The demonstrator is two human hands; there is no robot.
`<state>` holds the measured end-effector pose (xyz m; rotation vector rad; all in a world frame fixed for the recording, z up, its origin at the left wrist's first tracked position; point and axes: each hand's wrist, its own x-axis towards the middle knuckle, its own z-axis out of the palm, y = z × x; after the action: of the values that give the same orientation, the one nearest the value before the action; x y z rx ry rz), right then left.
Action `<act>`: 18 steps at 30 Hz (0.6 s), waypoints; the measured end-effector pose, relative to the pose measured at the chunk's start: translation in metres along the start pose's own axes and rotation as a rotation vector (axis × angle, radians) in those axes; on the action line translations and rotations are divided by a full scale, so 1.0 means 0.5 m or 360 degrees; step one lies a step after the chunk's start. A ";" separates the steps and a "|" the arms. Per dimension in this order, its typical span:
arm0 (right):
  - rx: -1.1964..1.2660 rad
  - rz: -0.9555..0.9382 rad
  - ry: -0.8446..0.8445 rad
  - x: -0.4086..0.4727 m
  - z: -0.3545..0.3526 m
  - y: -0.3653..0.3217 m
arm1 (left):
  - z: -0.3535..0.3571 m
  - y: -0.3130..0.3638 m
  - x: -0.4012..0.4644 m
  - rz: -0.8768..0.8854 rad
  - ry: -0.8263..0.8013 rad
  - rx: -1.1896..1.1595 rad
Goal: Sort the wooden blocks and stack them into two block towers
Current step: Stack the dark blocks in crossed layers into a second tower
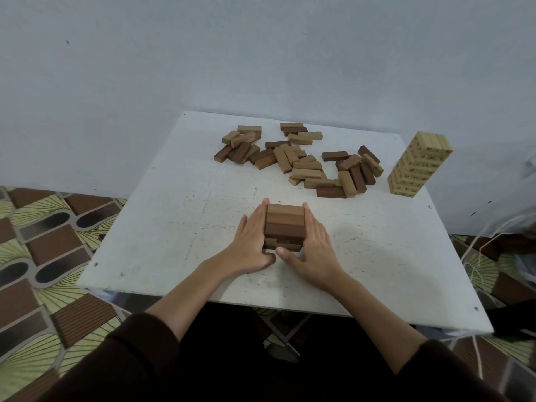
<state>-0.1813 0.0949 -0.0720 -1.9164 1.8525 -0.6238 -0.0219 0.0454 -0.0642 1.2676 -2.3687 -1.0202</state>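
A short stack of brown wooden blocks (285, 226) stands near the middle front of the white table (174, 221). My left hand (249, 242) presses flat against its left side with straight fingers, thumb at the front. Flat against its right side lies my right hand (311, 246), its thumb touching the lower front. Several loose light and dark blocks (301, 161) lie scattered across the back of the table. A tall tower of pale numbered blocks (417, 165) stands at the back right corner.
A grey wall rises directly behind the table. Patterned floor tiles (43, 242) show on the left. White cords (478, 256) hang past the table's right edge. Bare tabletop lies on both sides of the short stack.
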 end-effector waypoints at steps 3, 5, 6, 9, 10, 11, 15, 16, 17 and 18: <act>-0.0020 0.0021 -0.0024 0.001 0.003 0.002 | 0.002 -0.001 -0.001 -0.0013 -0.0012 0.0019; -0.0038 0.0024 -0.0039 0.000 0.004 0.004 | 0.003 -0.002 0.000 -0.0016 -0.0011 0.0040; -0.0047 0.0026 -0.0045 0.001 0.004 0.005 | 0.003 -0.004 0.001 -0.0016 -0.0007 0.0054; -0.0075 0.0034 -0.0059 0.005 0.005 0.010 | 0.004 -0.008 0.005 -0.0017 -0.0005 0.0100; -0.0090 0.0033 -0.0062 0.004 0.007 0.012 | 0.006 -0.008 0.005 -0.0019 -0.0010 0.0109; -0.0107 0.0029 -0.0064 0.007 0.007 0.011 | 0.004 -0.008 0.006 -0.0021 -0.0016 0.0115; -0.0145 0.0013 -0.0060 0.007 0.008 0.013 | 0.002 -0.004 0.005 -0.0026 -0.0041 0.0131; -0.0162 0.0009 -0.0062 0.008 0.008 0.015 | 0.001 -0.004 0.006 -0.0028 -0.0044 0.0127; -0.0179 0.0010 -0.0068 0.008 0.008 0.016 | 0.002 -0.005 0.006 -0.0030 -0.0047 0.0125; -0.0191 0.0017 -0.0070 0.008 0.009 0.016 | 0.003 -0.006 0.005 -0.0033 -0.0044 0.0126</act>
<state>-0.1854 0.0907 -0.0800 -1.9774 1.9106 -0.4728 -0.0225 0.0430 -0.0675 1.3167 -2.4439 -0.9647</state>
